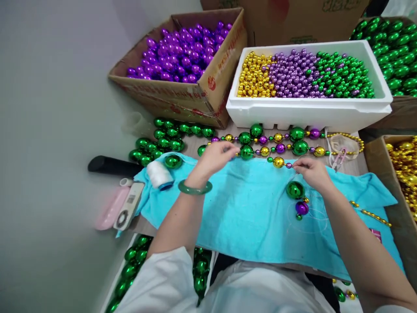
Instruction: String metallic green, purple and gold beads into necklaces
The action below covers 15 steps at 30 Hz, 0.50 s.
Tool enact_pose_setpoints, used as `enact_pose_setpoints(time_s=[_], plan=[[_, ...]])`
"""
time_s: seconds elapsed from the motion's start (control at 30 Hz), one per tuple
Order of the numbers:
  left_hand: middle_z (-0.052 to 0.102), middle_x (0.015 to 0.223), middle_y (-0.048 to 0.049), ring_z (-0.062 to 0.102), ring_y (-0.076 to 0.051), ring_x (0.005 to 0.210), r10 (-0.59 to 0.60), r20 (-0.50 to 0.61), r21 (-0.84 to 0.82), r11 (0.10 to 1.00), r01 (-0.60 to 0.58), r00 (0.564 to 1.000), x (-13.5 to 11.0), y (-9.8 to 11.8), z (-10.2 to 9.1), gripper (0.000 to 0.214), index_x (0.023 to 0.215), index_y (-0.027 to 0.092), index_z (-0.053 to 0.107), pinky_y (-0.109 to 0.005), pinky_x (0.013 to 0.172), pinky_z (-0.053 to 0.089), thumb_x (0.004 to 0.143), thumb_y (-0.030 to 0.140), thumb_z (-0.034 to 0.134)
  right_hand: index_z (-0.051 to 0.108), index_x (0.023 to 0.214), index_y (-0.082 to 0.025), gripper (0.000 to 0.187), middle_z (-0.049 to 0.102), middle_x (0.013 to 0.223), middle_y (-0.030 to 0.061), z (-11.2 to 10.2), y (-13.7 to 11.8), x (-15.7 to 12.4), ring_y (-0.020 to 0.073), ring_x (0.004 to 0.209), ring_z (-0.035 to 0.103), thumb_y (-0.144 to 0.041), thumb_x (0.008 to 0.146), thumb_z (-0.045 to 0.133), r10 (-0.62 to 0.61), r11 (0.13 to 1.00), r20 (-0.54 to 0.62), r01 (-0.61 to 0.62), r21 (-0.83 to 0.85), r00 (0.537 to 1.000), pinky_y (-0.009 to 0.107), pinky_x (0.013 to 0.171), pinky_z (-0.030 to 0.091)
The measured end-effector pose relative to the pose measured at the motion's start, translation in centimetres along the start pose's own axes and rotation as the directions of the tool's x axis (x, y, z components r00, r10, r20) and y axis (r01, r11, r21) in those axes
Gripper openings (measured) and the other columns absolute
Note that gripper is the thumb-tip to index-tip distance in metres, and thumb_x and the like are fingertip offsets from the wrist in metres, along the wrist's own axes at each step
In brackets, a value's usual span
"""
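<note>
Green-gold-purple bead run (278,162): over the turquoise towel (247,208), just left of the right hand (312,172); long axis near sideways, dipping rightward.
Right hand: nearer; fingertips pinched at the run's purple end.
Left hand (215,157): farther off, fingers curled; whether they grip anything, cannot tell.

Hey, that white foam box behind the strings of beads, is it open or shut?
Open: no lid covers the white foam box, and gold beads, purple beads and green beads show inside.
</note>
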<state>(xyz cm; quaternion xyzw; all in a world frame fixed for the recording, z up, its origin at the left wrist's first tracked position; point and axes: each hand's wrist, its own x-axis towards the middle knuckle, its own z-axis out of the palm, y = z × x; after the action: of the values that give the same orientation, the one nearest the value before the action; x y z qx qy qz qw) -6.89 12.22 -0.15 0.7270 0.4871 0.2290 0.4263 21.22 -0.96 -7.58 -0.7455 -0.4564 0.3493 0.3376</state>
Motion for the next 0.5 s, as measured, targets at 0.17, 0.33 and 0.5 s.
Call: enact_pose_setpoints(time_s=[0.17, 0.33, 0.5], plan=[[0.066, 0.065, -0.0022, 0.056, -0.016, 0.065, 0.165, -0.151, 0.185, 0.973, -0.136, 0.975, 2.2, 4.6, -2.2, 0.013, 0.075, 0.016, 0.074, -0.025, 0.066, 0.042, 0.074, 0.028, 0.068, 0.072, 0.075, -0.016, 0.023, 0.065, 0.066, 0.0027, 0.1, 0.1, 0.7, 0.0166, 0.063, 0.054, -0.034, 0.067, 0.060, 0.011, 1.000, -0.018, -0.011, 0.024, 1.000, 0.030, 0.063, 0.040], [0.064, 0.062, -0.0019, 0.055, -0.017, 0.066, 0.142, -0.062, 0.144, 0.981, -0.132, 0.988, 2.1, 4.9, 0.5, 0.009, 0.073, 0.017, 0.074, -0.028, 0.074, 0.042, 0.073, 0.025, 0.070, 0.072, 0.074, -0.016, 0.020, 0.065, 0.064, 0.0019, 0.0, -0.2, 2.0, 0.0154, 0.061, 0.054, -0.029, 0.067, 0.059, -0.009, 1.000, 0.007, 0.009, -0.015, 1.000, 0.029, 0.061, 0.039], [0.066, 0.067, -0.0042, 0.055, -0.019, 0.067, 0.190, -0.046, 0.231, 0.957, -0.175, 0.981, 2.3, 3.1, 1.7, 0.009, 0.071, 0.019, 0.074, -0.029, 0.074, 0.042, 0.074, 0.025, 0.067, 0.073, 0.074, -0.016, 0.019, 0.065, 0.064, 0.0018, -0.2, -0.3, 2.8, 0.0151, 0.061, 0.054, -0.026, 0.068, 0.058, -0.027, 0.999, 0.008, 0.028, -0.028, 1.000, 0.029, 0.063, 0.041]])
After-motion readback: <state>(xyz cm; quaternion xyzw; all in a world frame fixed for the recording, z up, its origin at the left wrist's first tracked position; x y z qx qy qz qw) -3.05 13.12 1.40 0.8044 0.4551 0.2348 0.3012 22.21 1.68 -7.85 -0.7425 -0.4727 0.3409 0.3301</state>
